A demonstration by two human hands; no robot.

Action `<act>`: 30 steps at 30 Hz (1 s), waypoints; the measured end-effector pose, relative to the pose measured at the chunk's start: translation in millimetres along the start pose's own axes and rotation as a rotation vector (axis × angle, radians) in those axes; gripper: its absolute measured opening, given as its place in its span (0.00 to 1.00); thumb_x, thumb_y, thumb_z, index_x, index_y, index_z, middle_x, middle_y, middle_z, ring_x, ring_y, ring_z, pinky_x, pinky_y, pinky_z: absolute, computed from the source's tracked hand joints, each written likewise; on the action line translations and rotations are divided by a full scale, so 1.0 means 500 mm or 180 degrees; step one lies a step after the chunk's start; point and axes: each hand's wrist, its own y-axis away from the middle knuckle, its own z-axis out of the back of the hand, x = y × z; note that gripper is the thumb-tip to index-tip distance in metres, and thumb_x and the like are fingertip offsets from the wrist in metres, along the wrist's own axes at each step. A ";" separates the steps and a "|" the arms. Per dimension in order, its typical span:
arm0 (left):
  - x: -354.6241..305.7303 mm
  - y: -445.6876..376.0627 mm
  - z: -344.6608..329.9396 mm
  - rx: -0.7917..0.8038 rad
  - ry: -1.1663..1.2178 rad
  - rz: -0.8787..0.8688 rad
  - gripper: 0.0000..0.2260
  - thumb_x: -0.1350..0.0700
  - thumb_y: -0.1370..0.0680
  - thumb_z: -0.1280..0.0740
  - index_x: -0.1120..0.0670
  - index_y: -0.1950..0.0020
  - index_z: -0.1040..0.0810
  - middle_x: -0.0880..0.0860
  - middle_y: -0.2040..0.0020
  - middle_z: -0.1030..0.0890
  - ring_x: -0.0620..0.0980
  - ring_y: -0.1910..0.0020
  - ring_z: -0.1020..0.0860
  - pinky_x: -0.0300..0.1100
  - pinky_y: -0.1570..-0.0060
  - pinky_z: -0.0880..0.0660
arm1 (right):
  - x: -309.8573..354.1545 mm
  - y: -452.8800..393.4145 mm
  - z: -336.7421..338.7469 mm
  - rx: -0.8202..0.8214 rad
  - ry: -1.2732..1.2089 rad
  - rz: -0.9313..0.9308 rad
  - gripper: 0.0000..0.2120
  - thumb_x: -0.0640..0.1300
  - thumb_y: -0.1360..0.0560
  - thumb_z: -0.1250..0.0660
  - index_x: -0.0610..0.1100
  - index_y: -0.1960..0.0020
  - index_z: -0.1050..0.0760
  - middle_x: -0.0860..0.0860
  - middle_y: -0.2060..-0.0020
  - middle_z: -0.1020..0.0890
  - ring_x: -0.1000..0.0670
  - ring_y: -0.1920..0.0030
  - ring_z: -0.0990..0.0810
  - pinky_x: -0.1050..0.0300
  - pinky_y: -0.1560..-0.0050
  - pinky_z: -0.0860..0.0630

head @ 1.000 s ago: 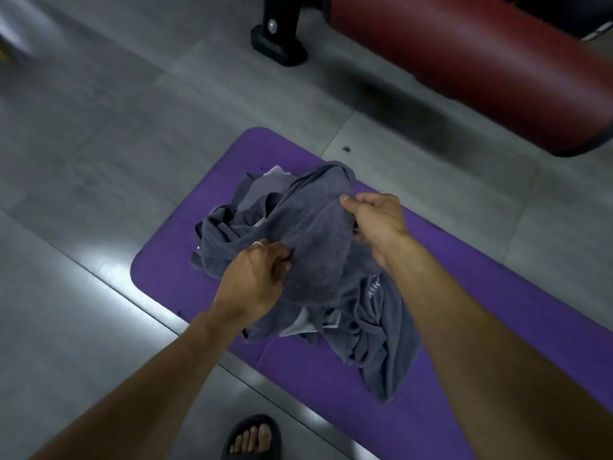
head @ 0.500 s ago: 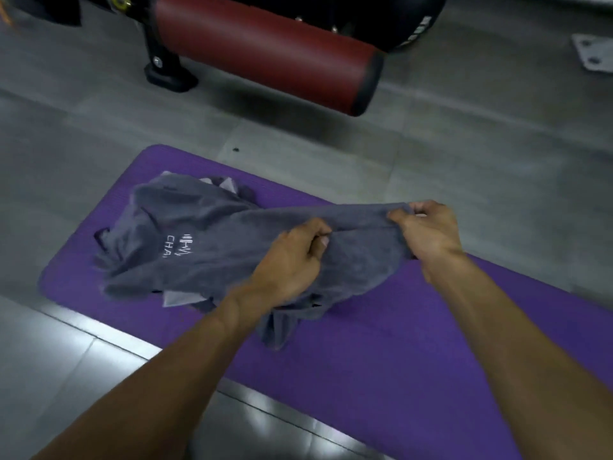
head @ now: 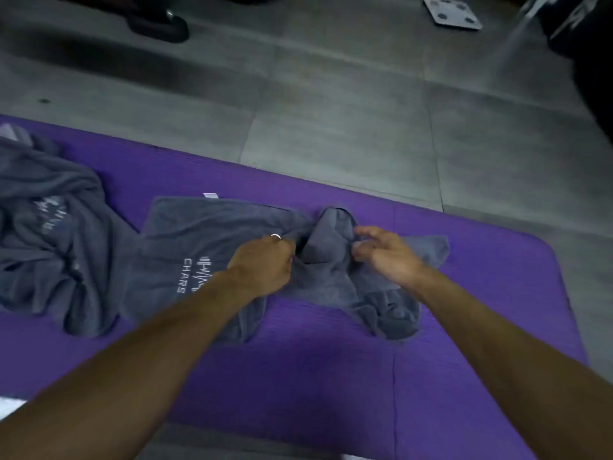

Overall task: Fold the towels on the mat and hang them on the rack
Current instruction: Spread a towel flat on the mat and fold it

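Observation:
A grey towel (head: 205,234) with a white logo lies partly spread on the purple mat (head: 331,376), its right part still bunched up. My left hand (head: 262,263), a ring on one finger, grips the cloth near the towel's middle. My right hand (head: 384,254) holds the raised fold just to the right, fingers curled on the fabric. A heap of other grey towels (head: 49,234) lies crumpled at the mat's left end. No rack is in view.
Grey floor tiles (head: 331,111) run beyond the mat. A white flat scale (head: 452,13) lies at the back right. A black equipment foot (head: 159,26) stands at the back left, and a dark object (head: 590,44) is at the right edge.
One towel has been pulled off the heap and laid to the right on the mat. Both hands came down with it and moved closer together. The view turned right.

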 end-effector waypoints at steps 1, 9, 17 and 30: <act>-0.011 -0.010 -0.041 0.0041 -0.0062 -0.0106 0.13 0.54 0.21 0.40 0.54 0.38 0.26 0.55 0.37 0.26 0.57 0.39 0.26 0.51 0.42 0.27 | -0.062 -0.008 0.020 -0.0196 0.0335 -0.0029 0.12 0.36 0.21 0.39 0.42 0.38 0.27 0.47 0.57 0.20 0.48 0.58 0.22 0.60 0.57 0.26; -0.165 -0.079 -0.298 0.0079 -0.0785 -0.1449 0.32 0.40 0.25 0.34 0.49 0.24 0.39 0.52 0.24 0.42 0.52 0.23 0.48 0.51 0.27 0.50 | -0.421 -0.009 0.072 -0.0906 0.1743 -0.1095 0.28 0.62 0.30 0.32 0.42 0.41 0.23 0.41 0.40 0.22 0.39 0.39 0.25 0.48 0.39 0.26; -0.175 -0.088 -0.363 -0.0390 -0.0412 -0.1209 0.12 0.50 0.22 0.36 0.52 0.40 0.24 0.54 0.39 0.24 0.54 0.34 0.29 0.54 0.27 0.47 | -0.459 0.006 0.026 -0.1647 -0.0573 -0.0327 0.12 0.46 0.31 0.30 0.50 0.52 0.31 0.42 0.58 0.19 0.44 0.58 0.18 0.44 0.53 0.20; -0.501 -0.130 -0.161 0.1316 0.2335 -0.1129 0.11 0.50 0.21 0.33 0.58 0.48 0.20 0.49 0.56 0.19 0.44 0.59 0.22 0.33 0.61 0.27 | -0.414 0.392 0.451 -0.0850 0.0386 -0.0678 0.11 0.45 0.27 0.27 0.38 0.62 0.19 0.48 0.71 0.20 0.51 0.67 0.24 0.57 0.60 0.26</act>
